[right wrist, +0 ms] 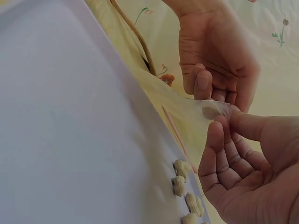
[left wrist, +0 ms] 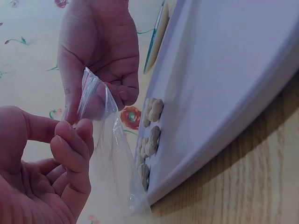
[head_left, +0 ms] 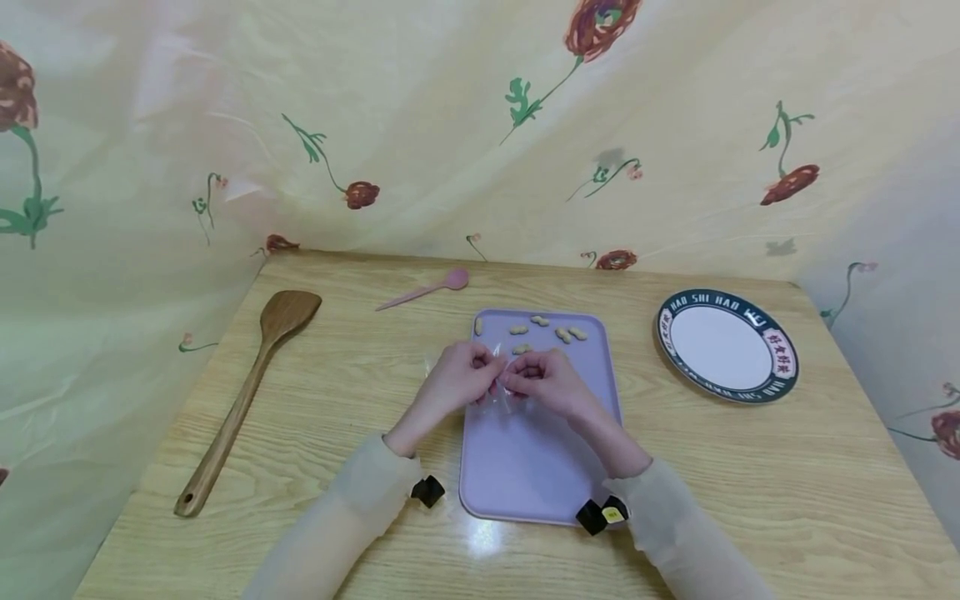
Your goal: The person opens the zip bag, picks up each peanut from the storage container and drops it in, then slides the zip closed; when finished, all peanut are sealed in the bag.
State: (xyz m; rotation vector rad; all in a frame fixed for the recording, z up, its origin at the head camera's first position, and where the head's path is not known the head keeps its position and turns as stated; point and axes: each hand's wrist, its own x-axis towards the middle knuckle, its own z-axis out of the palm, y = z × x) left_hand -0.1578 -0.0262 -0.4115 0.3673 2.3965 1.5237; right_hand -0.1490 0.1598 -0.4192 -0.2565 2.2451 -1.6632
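A clear plastic zip bag [left wrist: 117, 154] hangs between my two hands over the upper part of a lilac tray [head_left: 525, 467]. My left hand [head_left: 462, 375] pinches the bag's zip edge between thumb and fingers. Close beside it, my right hand [head_left: 551, 382] pinches the same edge, the fingertips of both hands nearly meeting. In the left wrist view the bag's body droops below the fingers, see-through and creased. Several unshelled peanuts [head_left: 519, 330] lie on the tray just beyond the hands, near its far edge.
To the left lies a wooden spatula [head_left: 247, 383], and a pink spoon [head_left: 427, 292] rests behind the tray. A white plate [head_left: 720, 346] with a dark lettered rim is at the right. Flowered cloth [head_left: 450, 125] hangs behind the wooden table [head_left: 360, 375].
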